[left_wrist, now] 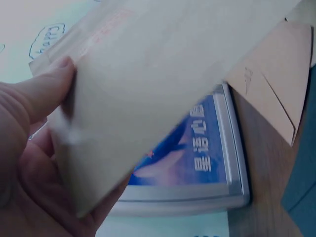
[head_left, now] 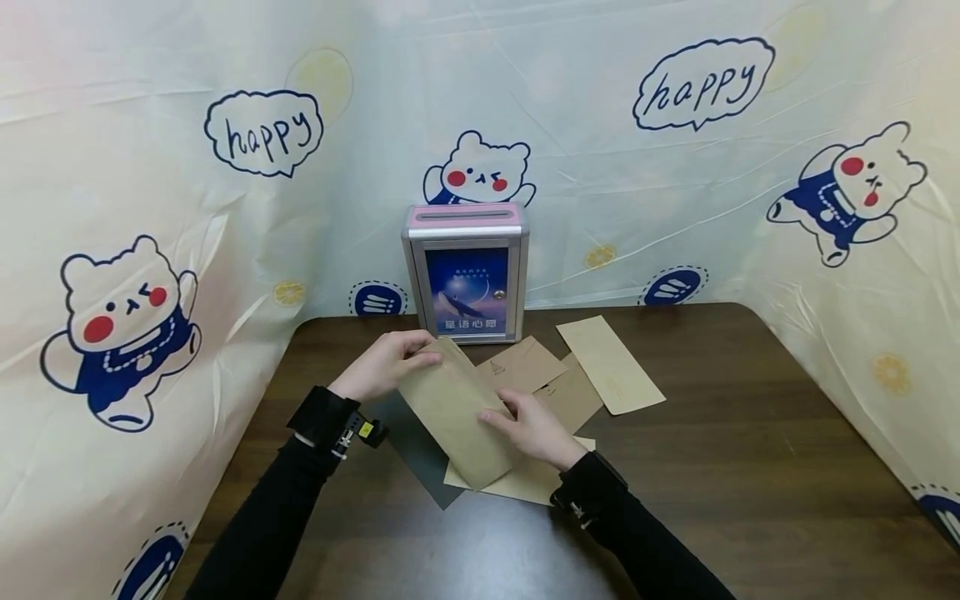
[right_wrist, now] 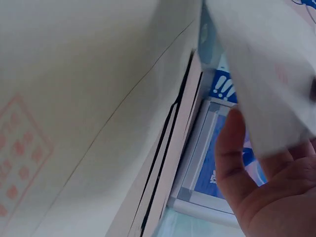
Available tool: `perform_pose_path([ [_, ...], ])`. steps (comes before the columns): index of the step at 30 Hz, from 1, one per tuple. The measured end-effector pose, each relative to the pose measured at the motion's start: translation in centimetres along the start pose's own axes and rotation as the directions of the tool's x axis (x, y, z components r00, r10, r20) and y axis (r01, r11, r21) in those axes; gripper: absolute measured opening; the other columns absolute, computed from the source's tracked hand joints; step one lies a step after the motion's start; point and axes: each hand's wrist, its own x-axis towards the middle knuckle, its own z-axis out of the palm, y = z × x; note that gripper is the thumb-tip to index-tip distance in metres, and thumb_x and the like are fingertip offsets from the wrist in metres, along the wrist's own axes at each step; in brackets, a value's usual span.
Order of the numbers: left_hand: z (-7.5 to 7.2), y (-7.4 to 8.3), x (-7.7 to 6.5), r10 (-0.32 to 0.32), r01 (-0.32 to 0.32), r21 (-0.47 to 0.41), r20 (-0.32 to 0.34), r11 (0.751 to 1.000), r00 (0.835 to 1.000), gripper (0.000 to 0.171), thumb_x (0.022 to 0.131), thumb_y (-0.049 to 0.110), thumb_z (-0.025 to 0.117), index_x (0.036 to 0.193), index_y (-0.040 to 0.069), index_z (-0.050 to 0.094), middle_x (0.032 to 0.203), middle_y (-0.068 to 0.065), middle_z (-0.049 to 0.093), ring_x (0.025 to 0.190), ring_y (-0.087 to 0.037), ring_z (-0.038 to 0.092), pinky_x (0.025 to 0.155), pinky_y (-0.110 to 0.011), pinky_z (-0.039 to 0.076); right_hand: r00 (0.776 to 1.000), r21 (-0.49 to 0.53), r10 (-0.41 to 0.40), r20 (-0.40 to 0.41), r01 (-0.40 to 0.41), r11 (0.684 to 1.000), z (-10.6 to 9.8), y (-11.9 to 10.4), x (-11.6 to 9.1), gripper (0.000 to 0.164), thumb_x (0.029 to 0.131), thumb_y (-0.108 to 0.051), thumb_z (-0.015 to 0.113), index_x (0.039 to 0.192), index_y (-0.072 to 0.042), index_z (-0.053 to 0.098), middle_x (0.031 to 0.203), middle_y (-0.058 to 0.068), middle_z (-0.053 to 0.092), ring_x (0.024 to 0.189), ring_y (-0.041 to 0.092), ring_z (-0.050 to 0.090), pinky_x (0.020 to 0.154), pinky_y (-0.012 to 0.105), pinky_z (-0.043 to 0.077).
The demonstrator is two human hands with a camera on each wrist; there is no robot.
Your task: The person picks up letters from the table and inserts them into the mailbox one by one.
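A beige paper envelope [head_left: 457, 417] hangs slanted over the table, held between both hands. At its upper end my left hand [head_left: 386, 362] pinches it; the left wrist view shows the thumb on its face and the other fingers behind. My right hand [head_left: 536, 429] grips its right edge lower down, thumb on the near face. Faint red print shows on this envelope [left_wrist: 148, 64] in the left wrist view. Beneath it lie a dark green envelope [head_left: 420, 450] and another beige envelope [head_left: 543, 483], both partly covered.
A metal-framed box [head_left: 468, 279] with a pink slotted top and blue front stands at the table's back. Two brown envelopes [head_left: 521, 364] overlap right of centre, beside a beige envelope [head_left: 611, 364]. A printed curtain [head_left: 585, 192] surrounds the wooden table [head_left: 750, 467].
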Motion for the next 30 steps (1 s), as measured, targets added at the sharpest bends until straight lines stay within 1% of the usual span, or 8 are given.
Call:
perform_pose_path([
  [2,0.5,0.2,0.2,0.015,-0.015,-0.01,-0.01,1.0,1.0,0.012,0.099,0.023,0.067,0.105,0.014,0.07,0.085,-0.002,0.06,0.073,-0.014,0.055,0.064,-0.025,0.044,1.0,0.062,0.006,0.006,-0.007,0.998,-0.2,-0.1,-0.1,0.023,0.101,-0.026,0.065,0.09,-0.005,0.067,0.074,-0.001,0.061,0.062,0.005,0.05,0.056,0.02,0.041],
  [4,0.9,0.4,0.2,0.017,-0.018,-0.024,-0.025,1.0,1.0,0.014,0.1,0.025,0.067,0.109,0.014,0.071,0.088,-0.003,0.064,0.076,-0.016,0.057,0.067,-0.026,0.047,1.0,0.103,0.028,-0.004,-0.028,0.994,-0.5,-0.1,-0.2,0.032,0.102,-0.024,0.065,0.076,-0.004,0.06,0.064,-0.004,0.049,0.055,0.004,0.041,0.05,0.019,0.032],
  [7,1.2,0.5,0.1,0.009,-0.012,-0.055,-0.054,0.998,0.998,0.025,0.101,0.029,0.065,0.122,0.015,0.067,0.105,-0.006,0.072,0.09,-0.02,0.066,0.079,-0.032,0.055,0.998,0.144,0.057,-0.029,-0.052,0.988,-0.9,-0.1,-0.4,0.04,0.102,-0.024,0.065,0.069,-0.004,0.055,0.06,-0.007,0.042,0.053,0.004,0.036,0.05,0.019,0.028],
  [11,1.2,0.2,-0.3,-0.043,0.027,-0.146,-0.111,0.989,0.993,0.043,0.101,0.032,0.065,0.139,0.014,0.055,0.133,-0.012,0.069,0.12,-0.031,0.068,0.099,-0.048,0.057,0.995,0.214,0.071,-0.074,-0.053,0.975,-1.4,0.1,-0.5,0.045,0.101,-0.022,0.065,0.066,0.001,0.048,0.06,-0.007,0.037,0.054,0.003,0.034,0.052,0.019,0.028],
  [13,1.2,0.0,-0.5,-0.069,0.043,-0.198,-0.126,0.979,0.99,0.05,0.101,0.032,0.065,0.145,0.013,0.049,0.138,-0.015,0.066,0.127,-0.033,0.065,0.103,-0.052,0.054,0.992,0.244,0.076,-0.102,-0.049,0.969,-1.8,0.2,-0.5,0.049,0.101,-0.022,0.065,0.066,0.003,0.043,0.06,-0.006,0.032,0.054,0.004,0.032,0.053,0.019,0.026],
  [20,2.8,-0.2,-0.4,-0.097,0.061,-0.341,-0.089,0.938,0.991,0.059,0.103,0.024,0.063,0.153,0.004,0.039,0.139,-0.023,0.064,0.129,-0.036,0.064,0.11,-0.053,0.05,0.972,0.323,0.141,-0.188,-0.074,0.943,-2.8,-0.1,-0.5,0.05,0.102,-0.022,0.065,0.063,-0.008,0.036,0.063,-0.007,0.028,0.058,0.005,0.031,0.056,0.02,0.025],
  [24,4.2,0.2,-0.1,-0.105,0.063,-0.412,-0.081,0.909,0.991,0.055,0.104,0.022,0.062,0.151,0.001,0.043,0.139,-0.024,0.063,0.128,-0.037,0.064,0.109,-0.051,0.051,0.958,0.362,0.16,-0.238,-0.065,0.93,-3.2,-0.6,-0.3,0.047,0.101,-0.02,0.065,0.064,-0.012,0.038,0.063,-0.008,0.028,0.06,0.006,0.031,0.059,0.021,0.026],
  [30,6.2,1.0,0.0,-0.104,0.047,-0.467,-0.097,0.883,0.99,0.046,0.103,0.022,0.063,0.143,0.001,0.055,0.133,-0.022,0.069,0.123,-0.035,0.068,0.106,-0.049,0.054,0.952,0.407,0.161,-0.26,-0.043,0.913,-3.3,-0.8,0.2,0.04,0.101,-0.02,0.066,0.069,-0.001,0.054,0.061,-0.008,0.038,0.061,0.006,0.037,0.06,0.021,0.03],
])
